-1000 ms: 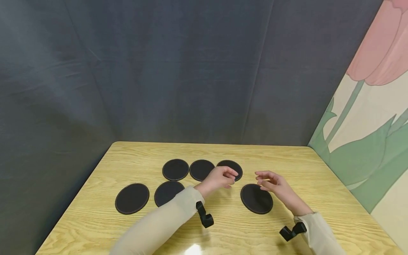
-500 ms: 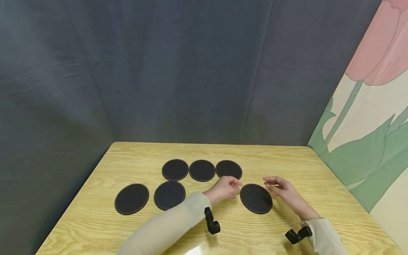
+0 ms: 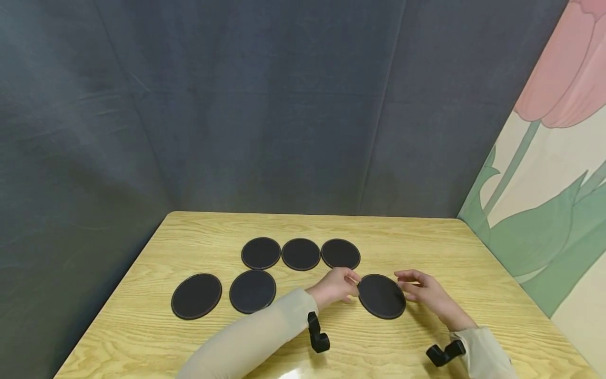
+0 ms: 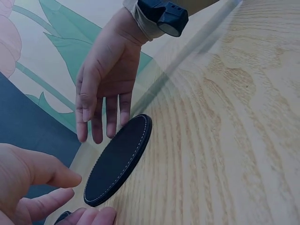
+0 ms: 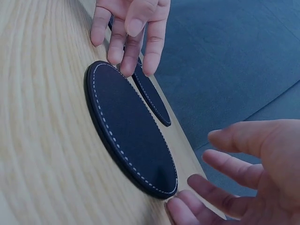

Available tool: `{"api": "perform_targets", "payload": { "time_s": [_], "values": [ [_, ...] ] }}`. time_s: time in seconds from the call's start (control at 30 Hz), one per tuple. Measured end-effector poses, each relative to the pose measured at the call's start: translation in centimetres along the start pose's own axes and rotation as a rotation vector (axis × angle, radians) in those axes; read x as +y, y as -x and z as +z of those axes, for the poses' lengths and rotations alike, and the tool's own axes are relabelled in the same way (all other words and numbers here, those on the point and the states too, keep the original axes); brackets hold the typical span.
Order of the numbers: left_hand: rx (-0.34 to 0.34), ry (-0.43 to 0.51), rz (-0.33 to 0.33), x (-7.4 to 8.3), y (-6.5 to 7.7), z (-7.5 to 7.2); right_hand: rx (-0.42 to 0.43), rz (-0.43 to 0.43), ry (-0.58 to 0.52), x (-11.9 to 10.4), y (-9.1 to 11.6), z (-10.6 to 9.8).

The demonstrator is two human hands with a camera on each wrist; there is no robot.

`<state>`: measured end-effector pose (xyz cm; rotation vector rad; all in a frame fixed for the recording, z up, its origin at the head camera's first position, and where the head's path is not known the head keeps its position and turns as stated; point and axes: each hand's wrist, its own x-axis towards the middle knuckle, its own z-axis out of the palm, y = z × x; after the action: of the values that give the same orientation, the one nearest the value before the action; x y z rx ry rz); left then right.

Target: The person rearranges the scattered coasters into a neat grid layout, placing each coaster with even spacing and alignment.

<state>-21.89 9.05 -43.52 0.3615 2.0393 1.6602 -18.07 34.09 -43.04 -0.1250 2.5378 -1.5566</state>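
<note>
A round black coaster [image 3: 381, 297] with pale stitching round its rim lies flat on the table between both hands. My left hand [image 3: 335, 286] is at its left edge, fingers loosely bent and holding nothing. On the opposite side, my right hand [image 3: 424, 292] hovers by the right edge with its fingers spread. In the right wrist view, a fingertip of the right hand [image 5: 253, 173] is very close to the coaster [image 5: 133, 131]; whether it touches I cannot tell. The left wrist view shows the same coaster [image 4: 119, 159] between the two hands.
Three coasters stand in a back row, the rightmost coaster [image 3: 340, 253] just behind my left hand. Two more, a middle coaster [image 3: 252, 291] and a left coaster [image 3: 196, 296], lie left on the wooden table [image 3: 142, 337]. A dark curtain [image 3: 284, 105] hangs behind.
Both hands have moved nearer the front and to the right, coming down beside the right-hand coaster. My left hand has left the back-row coaster it was covering. The coasters have not moved.
</note>
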Motion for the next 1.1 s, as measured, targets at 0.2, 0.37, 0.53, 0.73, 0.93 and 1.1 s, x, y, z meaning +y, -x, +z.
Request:
{"api": "perform_targets", "payload": {
  "time_s": [0.2,0.37,0.53,0.73,0.93,1.1],
  "values": [
    [0.009,0.005,-0.009,-0.1,-0.1,0.5,-0.027,0.012,0.017,0.2,0.0,0.0],
    [0.010,0.019,-0.011,0.0,0.0,0.7,-0.040,0.006,0.030,0.0,0.0,0.1],
    [0.007,0.025,-0.014,0.1,0.2,1.0,-0.046,0.019,0.028,-0.1,0.2,0.2],
    [0.009,-0.016,-0.008,0.4,0.5,1.2,-0.049,0.024,0.065,-0.2,0.1,0.2],
    [0.012,-0.127,0.013,0.6,0.4,1.4,-0.061,0.037,0.071,-0.3,0.1,0.2],
    [0.018,-0.145,0.018,0.6,0.3,1.4,-0.047,0.041,0.055,-0.3,0.0,0.2]
  ]
}}
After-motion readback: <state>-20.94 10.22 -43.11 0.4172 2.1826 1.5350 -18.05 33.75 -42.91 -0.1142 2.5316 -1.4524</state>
